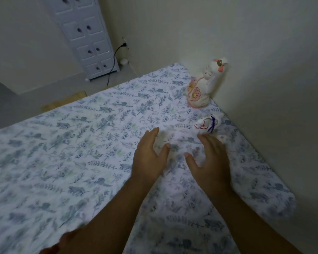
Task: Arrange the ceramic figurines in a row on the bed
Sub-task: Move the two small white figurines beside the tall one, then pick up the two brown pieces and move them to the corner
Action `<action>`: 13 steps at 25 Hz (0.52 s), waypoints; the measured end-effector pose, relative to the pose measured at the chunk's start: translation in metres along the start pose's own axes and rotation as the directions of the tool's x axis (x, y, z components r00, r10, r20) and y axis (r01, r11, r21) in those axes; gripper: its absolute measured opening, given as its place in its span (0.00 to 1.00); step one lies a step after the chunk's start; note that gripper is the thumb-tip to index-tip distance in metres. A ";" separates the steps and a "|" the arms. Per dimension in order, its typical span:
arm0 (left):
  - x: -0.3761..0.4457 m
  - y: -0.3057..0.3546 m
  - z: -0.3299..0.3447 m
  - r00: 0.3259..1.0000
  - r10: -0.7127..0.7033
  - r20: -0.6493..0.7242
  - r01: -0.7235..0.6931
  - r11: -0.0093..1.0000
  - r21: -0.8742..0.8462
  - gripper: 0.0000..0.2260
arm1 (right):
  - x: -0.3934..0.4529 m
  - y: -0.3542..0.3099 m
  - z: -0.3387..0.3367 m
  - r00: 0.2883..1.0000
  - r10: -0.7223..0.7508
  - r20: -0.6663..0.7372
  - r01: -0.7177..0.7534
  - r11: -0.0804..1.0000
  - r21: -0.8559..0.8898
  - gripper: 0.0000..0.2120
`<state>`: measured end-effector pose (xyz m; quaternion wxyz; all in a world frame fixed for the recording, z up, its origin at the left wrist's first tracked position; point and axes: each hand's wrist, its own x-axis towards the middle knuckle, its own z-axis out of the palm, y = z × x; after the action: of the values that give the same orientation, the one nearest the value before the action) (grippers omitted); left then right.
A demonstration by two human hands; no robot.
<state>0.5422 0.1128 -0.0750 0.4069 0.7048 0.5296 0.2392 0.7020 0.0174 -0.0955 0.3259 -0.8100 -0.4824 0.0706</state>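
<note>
A tall white ceramic figurine (200, 88) with pink flowers and a pink bow stands on the bed (81, 143) against the right wall. Nearer me lies a small white figurine (206, 123) with red lines and a purple cord. A third small white piece (222, 138) shows just past my right hand (209, 158), partly hidden by it. My left hand (149, 158) hovers over the sheet left of the right one. Both hands are open, fingers spread, holding nothing. The picture is blurred.
The bed has a white sheet with blue leaf print and sits in a corner, with a wall (264, 70) along its right side. A white cabinet (88, 39) stands on the floor beyond, with a black cable (114, 59) plugged into the wall.
</note>
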 end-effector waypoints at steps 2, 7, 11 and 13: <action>-0.037 -0.020 -0.042 0.996 -0.018 -0.086 0.022 0.999 0.043 0.27 | -0.025 -0.039 0.017 0.983 -0.116 0.140 0.113 0.993 0.031 0.30; -0.137 -0.088 -0.141 0.970 -0.098 -0.221 0.144 0.968 0.206 0.28 | -0.102 -0.138 0.068 0.828 -0.383 0.409 0.384 0.920 0.084 0.31; -0.208 -0.128 -0.191 0.943 -0.208 -0.260 0.263 0.944 0.198 0.31 | -0.158 -0.193 0.097 0.682 -0.495 0.538 0.499 0.853 0.153 0.32; -0.230 -0.144 -0.203 0.937 -0.281 -0.205 0.316 0.935 0.163 0.36 | -0.179 -0.204 0.109 0.616 -0.477 0.626 0.475 0.860 0.188 0.34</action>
<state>0.2328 -0.0232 -0.0598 0.3191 0.6275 0.6859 0.1841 0.4113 -0.0149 -0.0950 0.1448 -0.5753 -0.7616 0.2606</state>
